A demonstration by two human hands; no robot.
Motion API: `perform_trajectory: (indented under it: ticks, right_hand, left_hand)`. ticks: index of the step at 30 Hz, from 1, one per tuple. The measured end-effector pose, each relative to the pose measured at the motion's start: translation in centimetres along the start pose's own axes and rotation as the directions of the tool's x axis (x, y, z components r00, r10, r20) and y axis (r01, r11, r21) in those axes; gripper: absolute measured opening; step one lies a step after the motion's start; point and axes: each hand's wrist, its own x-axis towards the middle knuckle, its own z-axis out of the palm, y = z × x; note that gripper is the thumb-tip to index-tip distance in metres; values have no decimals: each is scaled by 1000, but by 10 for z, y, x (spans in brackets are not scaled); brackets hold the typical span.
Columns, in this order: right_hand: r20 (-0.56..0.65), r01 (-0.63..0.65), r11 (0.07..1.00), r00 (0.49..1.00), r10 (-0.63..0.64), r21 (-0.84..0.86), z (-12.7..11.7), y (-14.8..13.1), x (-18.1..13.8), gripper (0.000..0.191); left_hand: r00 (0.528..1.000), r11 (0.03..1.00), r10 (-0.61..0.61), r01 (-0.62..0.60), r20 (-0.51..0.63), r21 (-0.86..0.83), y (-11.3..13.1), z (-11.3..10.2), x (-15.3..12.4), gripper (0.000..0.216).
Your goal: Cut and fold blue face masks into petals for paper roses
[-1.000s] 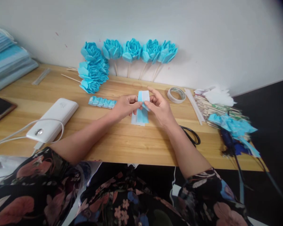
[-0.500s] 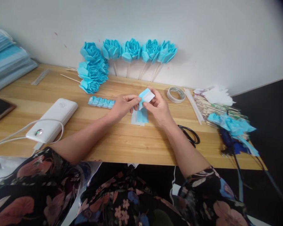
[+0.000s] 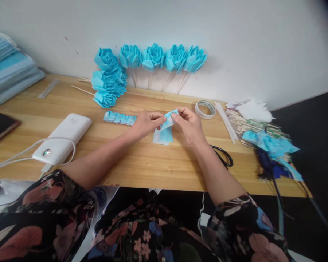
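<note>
Between both hands I hold a small piece of blue and white mask fabric (image 3: 168,120), folded into a narrow strip. My left hand (image 3: 147,124) pinches its left end; my right hand (image 3: 189,123) pinches its right end, thumb on top. Below it on the table lie flat blue and white fabric pieces (image 3: 166,135), partly covered by the held one. To the left of my left hand runs a row of folded blue fabric pieces (image 3: 119,118), its right end close to the fingers. Black-handled scissors (image 3: 224,155) lie beside my right forearm, which hides part of them.
Blue fabric flowers on sticks (image 3: 153,58) lean on the wall, with more heaped at left (image 3: 108,82). A tape roll (image 3: 205,109), white glue sticks (image 3: 225,122) and a pile of sticks (image 3: 248,125) lie right. A power bank (image 3: 62,138), phone (image 3: 1,127) and mask stack (image 3: 11,69) stand left.
The held fabric has been folded over into a narrower strip. My right fingers have shifted from its far corner to its right end, gripping from above.
</note>
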Motion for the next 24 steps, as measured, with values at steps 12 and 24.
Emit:
perform_trajectory:
  ticks: [12, 24]
  right_hand:
    - [10, 105, 977, 994, -105, -185, -1, -1, -2, 10]
    - [104, 285, 902, 959, -265, -324, -3, 0, -1, 23]
  left_hand:
    - [999, 999, -23, 21, -48, -39, -2, -2, 2, 31]
    - [994, 968, -105, 101, -9, -229, -9, -5, 7, 34]
